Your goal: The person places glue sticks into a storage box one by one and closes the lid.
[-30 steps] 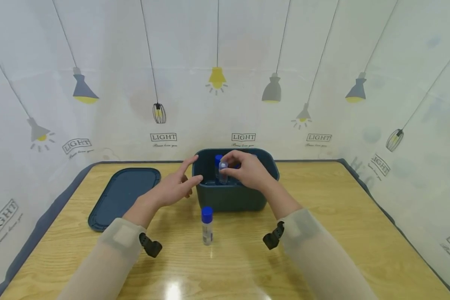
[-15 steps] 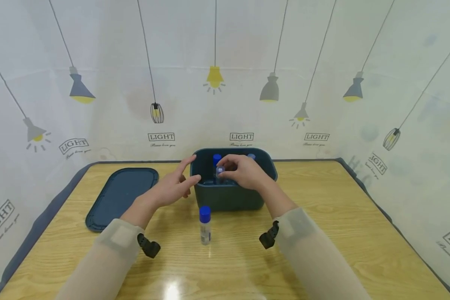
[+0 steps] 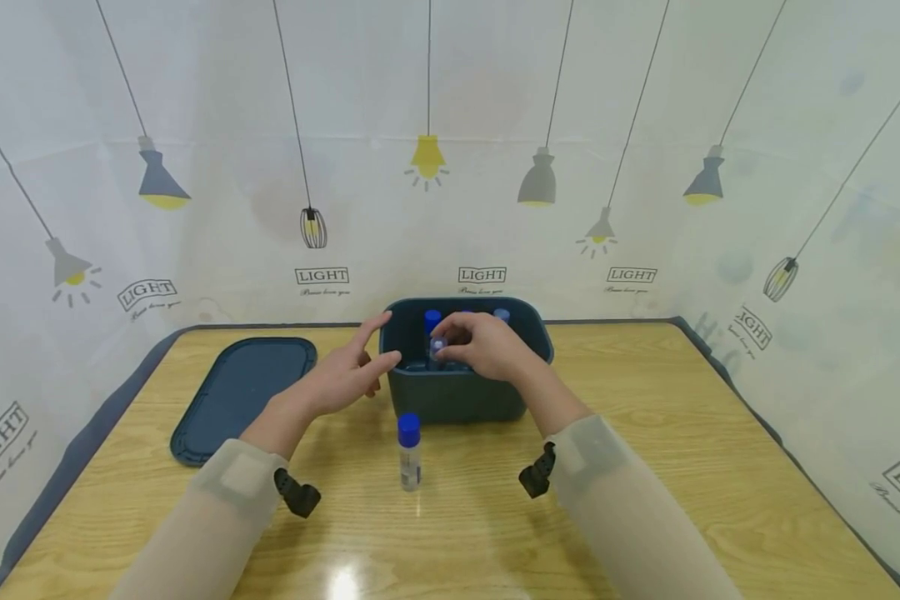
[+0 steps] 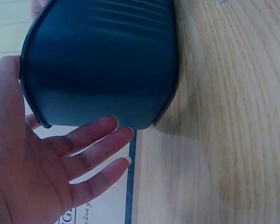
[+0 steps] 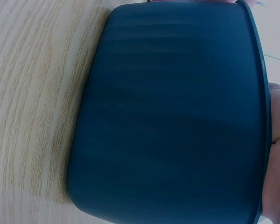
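Note:
In the head view a dark teal bin [image 3: 461, 398] stands at the back of the table with several blue-capped bottles inside. My right hand [image 3: 487, 346] reaches over its front rim and pinches the top of a small clear bottle [image 3: 437, 350] low in the bin, beside a blue-capped bottle [image 3: 432, 320]. My left hand [image 3: 345, 377] is at the bin's left end, thumb and index finger on the rim; in the left wrist view the other fingers of this hand [image 4: 60, 158] lie extended along the bin wall [image 4: 102, 65]. The right wrist view is mostly filled by the bin wall [image 5: 172, 112].
A clear bottle with a blue cap [image 3: 409, 450] stands upright on the wooden table [image 3: 645, 467] in front of the bin. To the left lies a flat dark lid [image 3: 243, 396]. Behind the table hangs a pale cloth [image 3: 375, 100] printed with lamps.
My right hand has lowered slightly with the small bottle, deeper into the bin. The left hand keeps its place on the rim. The head view has shifted a little.

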{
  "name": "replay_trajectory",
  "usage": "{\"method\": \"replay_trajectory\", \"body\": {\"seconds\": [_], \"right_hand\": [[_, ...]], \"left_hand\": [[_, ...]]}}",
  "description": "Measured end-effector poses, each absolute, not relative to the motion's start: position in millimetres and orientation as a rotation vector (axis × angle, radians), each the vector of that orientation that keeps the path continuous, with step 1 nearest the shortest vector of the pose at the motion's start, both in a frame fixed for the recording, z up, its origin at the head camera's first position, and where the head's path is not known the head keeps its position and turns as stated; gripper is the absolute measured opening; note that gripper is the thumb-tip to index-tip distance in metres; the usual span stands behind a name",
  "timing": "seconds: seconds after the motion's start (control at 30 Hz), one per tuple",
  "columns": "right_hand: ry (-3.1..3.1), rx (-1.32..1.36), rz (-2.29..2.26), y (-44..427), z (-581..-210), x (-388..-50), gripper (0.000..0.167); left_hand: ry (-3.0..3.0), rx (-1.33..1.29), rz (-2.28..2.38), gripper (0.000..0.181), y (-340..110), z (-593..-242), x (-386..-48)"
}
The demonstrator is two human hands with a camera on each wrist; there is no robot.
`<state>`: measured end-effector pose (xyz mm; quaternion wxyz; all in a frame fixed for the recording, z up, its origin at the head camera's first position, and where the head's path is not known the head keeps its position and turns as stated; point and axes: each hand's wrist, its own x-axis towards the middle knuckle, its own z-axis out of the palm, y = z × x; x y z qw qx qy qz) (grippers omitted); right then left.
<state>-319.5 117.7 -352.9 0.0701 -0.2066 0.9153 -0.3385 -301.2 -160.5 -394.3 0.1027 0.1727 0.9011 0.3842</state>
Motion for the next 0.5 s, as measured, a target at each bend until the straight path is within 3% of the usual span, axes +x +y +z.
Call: {"method": "replay_trajectory", "body": {"seconds": [0.5], "right_hand": [[2.723,-0.592,-1.028,118.5,-353.4,-321.2,0.031]], "left_hand": [[2.669,0.502,1.130,0.082,-159.3,-394.6,-300.9]]}}
